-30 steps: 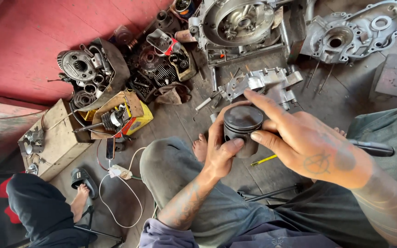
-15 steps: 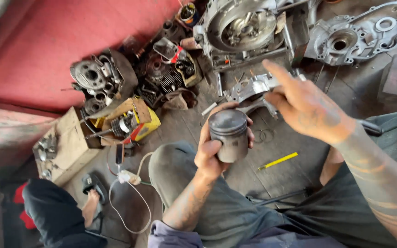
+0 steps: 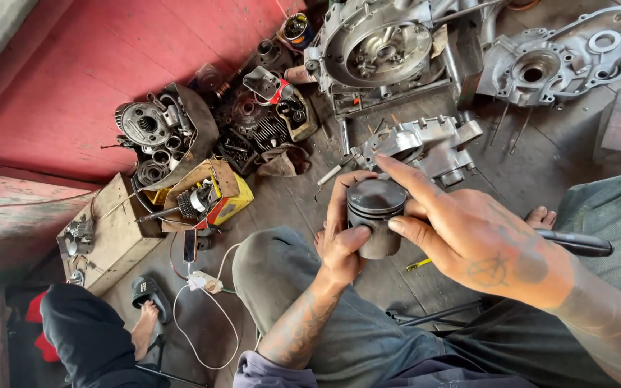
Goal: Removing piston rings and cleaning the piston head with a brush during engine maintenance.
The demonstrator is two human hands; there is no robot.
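Frame centre — left hand (image 3: 341, 244) clamped around the piston (image 3: 375, 215), right hand (image 3: 479, 241) fingertips resting on its crown; judged rigid, fairly light, possibly oily — grip the skirt.

Crowded floor, narrow lanes

Bare floor (image 3: 303, 205) shows only in a strip between the raised knee (image 3: 274, 266) and the parts heap (image 3: 253, 129) on the far left; a yellow box (image 3: 221, 197) and a white cable (image 3: 203, 316) close its left end. Engine casings (image 3: 389, 54) and a cylinder head (image 3: 425, 144) block the far side just beyond the piston (image 3: 374, 219). Right is hemmed by a black handle (image 3: 576, 243).
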